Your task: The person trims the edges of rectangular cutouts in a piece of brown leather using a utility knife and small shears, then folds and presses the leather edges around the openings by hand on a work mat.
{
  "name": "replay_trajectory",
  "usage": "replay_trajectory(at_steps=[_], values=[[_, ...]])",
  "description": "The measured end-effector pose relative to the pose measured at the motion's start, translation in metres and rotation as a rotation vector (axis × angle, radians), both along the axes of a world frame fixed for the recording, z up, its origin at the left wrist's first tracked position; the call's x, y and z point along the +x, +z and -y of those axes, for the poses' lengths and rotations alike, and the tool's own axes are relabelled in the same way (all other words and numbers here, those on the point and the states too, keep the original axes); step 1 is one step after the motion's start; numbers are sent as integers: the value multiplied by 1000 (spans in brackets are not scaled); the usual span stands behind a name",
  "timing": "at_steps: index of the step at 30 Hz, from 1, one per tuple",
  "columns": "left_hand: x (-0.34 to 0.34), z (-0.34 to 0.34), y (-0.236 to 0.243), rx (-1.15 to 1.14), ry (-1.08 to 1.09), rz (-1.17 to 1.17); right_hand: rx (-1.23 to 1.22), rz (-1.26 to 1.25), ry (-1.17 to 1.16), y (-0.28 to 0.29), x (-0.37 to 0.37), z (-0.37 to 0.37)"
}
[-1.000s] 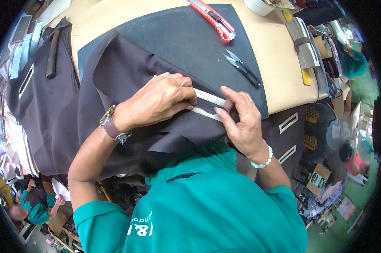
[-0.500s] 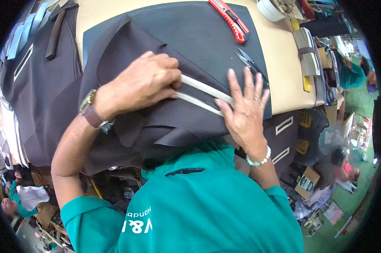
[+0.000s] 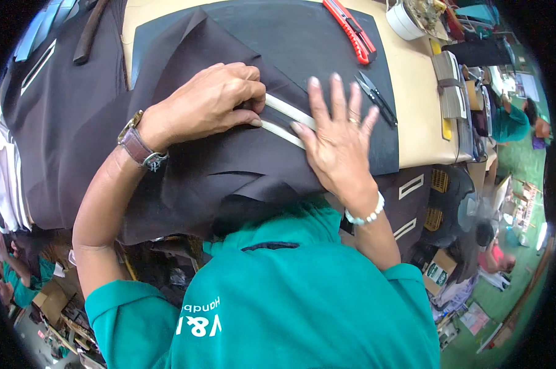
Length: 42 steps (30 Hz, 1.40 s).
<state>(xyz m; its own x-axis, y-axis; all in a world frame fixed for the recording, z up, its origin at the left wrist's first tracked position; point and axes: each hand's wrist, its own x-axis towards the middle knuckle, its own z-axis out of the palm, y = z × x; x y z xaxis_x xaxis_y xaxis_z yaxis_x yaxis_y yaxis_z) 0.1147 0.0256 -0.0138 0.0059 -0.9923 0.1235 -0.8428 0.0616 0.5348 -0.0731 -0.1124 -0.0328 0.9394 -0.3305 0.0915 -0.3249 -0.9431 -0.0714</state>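
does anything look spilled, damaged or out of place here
Nothing plainly looks spilled, damaged or misplaced. The dark brown fabric sheet lies rumpled under the left hand and right hand, which seems ordinary for fabric being handled. The red plastic utility knife and small black thread snips lie on the large dark mat.

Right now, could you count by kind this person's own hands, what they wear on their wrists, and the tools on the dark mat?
Left hand and right hand: 2
Watch: 1
Beaded bracelet: 1
Red cutter knife on the mat: 1
Small scissors, also there: 1
Total: 6
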Motion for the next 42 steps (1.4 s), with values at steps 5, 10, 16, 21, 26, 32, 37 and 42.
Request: replay_trajectory(at_steps=[5, 10, 16, 21, 26, 32, 37, 42], values=[[0, 0, -4, -6, 3, -19, 15, -65, -71, 7, -33, 17], [1, 0, -2, 8, -1, -8, 9, 33, 57, 4, 13, -1], [9, -13, -2, -51, 153, 14, -4, 50, 77, -1, 30, -6], [17, -25, -2, -18, 210, -14, -11, -15, 19, 6, 2, 2], [18, -23, -6, -49, 214, -1, -23, 58, 113, 2, 35, -15], [11, -33, -3, -63, 224, 89, 115, -9, 241, 11, 45, -18], [-40, -66, 17, 71, 377, 278, 278, -35, 389, 37, 74, 11], [-109, -79, 18, -77, 364, 185, 139, 199, 764, 43, 170, 1]])
